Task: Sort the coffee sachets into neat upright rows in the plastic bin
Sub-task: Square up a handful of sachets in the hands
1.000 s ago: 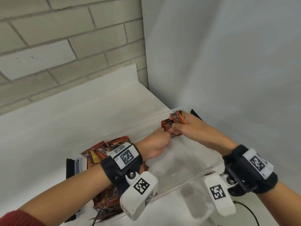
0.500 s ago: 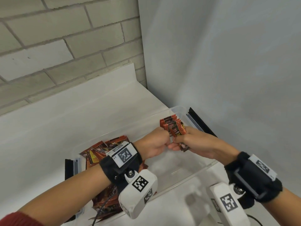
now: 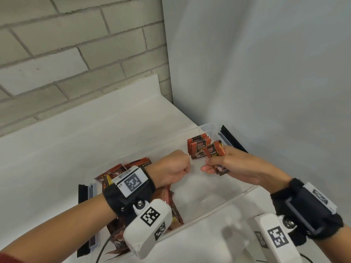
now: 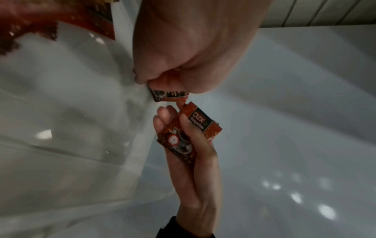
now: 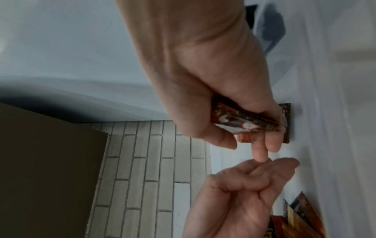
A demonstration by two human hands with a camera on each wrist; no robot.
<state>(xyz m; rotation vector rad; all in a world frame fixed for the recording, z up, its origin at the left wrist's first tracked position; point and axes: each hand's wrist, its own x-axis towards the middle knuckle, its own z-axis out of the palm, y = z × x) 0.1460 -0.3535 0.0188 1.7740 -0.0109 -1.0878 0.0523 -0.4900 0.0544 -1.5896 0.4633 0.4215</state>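
A clear plastic bin lies on a white counter. In its far right corner a short row of red-brown coffee sachets stands upright. Just in front of the row, my right hand pinches a sachet between thumb and fingers; the left wrist view shows this sachet tilted. My left hand is a closed fist a little to the left, apart from the right hand. Seen from the right wrist, my left hand's curled fingers hold nothing visible. A loose pile of sachets fills the bin's left end.
Black lid latches sit at the bin's right end and left end. A grey wall rises close behind the right end and a brick wall stands behind the counter. The bin floor between pile and row is bare.
Both hands were together at the row. My right hand has drawn back with a sachet, my left fist has separated from it, and the upright row now stands uncovered.
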